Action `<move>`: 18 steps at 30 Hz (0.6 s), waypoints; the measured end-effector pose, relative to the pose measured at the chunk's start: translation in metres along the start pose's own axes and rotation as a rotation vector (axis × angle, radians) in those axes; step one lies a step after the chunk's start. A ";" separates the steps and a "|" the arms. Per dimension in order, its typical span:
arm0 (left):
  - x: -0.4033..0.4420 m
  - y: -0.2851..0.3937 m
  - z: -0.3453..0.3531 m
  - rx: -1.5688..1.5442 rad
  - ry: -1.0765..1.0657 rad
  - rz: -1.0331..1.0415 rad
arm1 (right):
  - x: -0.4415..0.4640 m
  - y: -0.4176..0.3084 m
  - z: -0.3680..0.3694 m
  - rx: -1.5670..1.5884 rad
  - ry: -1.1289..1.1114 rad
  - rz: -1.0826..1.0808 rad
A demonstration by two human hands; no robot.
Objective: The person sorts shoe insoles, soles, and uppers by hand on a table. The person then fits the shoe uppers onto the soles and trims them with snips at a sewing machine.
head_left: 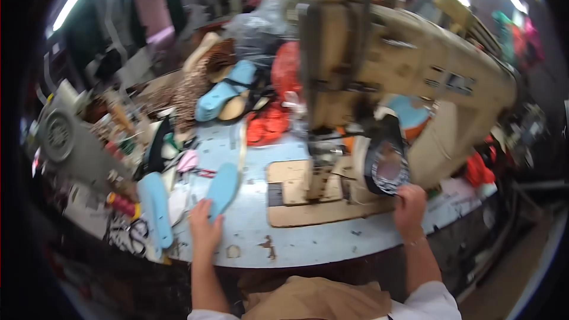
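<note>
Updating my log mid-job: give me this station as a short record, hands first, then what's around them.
Left hand: at the near end of a light-blue sole; grip too blurred to confirm
Right hand: at the lower edge of a dark-rimmed piece; grip likewise unclear
Machine: beige sewing machine, on the right of the table
Left of left hand: second blue sole, then reddish thread spool

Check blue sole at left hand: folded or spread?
Spread: the sole shows its broad face up to the rounded tip, no fold visible. Left hand covers the near end; cannot tell there.
</note>
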State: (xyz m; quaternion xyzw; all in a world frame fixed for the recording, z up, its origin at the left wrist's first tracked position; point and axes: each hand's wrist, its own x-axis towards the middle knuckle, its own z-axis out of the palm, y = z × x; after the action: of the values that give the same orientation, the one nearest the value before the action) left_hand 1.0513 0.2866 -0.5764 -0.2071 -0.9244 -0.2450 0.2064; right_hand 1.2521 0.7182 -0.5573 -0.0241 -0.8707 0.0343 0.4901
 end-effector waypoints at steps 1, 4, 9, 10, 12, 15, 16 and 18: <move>-0.001 0.001 -0.004 -0.016 -0.014 -0.009 | 0.001 0.003 0.001 0.044 -0.002 0.022; 0.001 0.001 -0.009 -0.031 -0.028 -0.031 | 0.011 -0.003 -0.002 0.062 -0.029 0.170; 0.001 -0.004 -0.009 -0.033 -0.021 -0.073 | 0.028 -0.024 -0.034 0.165 0.204 0.133; 0.002 -0.004 -0.006 -0.042 -0.019 -0.062 | 0.026 -0.025 -0.038 0.153 0.211 0.133; 0.001 -0.004 -0.005 -0.008 -0.011 -0.092 | 0.016 -0.034 -0.043 0.229 -0.025 -0.008; -0.001 0.036 -0.023 0.034 0.128 0.092 | 0.013 -0.087 -0.051 0.322 -0.703 0.045; -0.006 0.059 -0.034 -0.023 0.130 0.143 | -0.011 -0.100 -0.040 0.504 -0.517 -0.132; -0.021 0.098 -0.050 -0.296 0.027 0.240 | -0.028 -0.123 -0.019 0.563 -0.156 -0.409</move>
State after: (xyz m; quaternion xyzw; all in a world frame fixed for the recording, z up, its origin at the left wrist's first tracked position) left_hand 1.1299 0.3318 -0.5105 -0.3406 -0.8441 -0.3548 0.2135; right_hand 1.2818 0.5941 -0.5610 0.2895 -0.8486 0.1757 0.4065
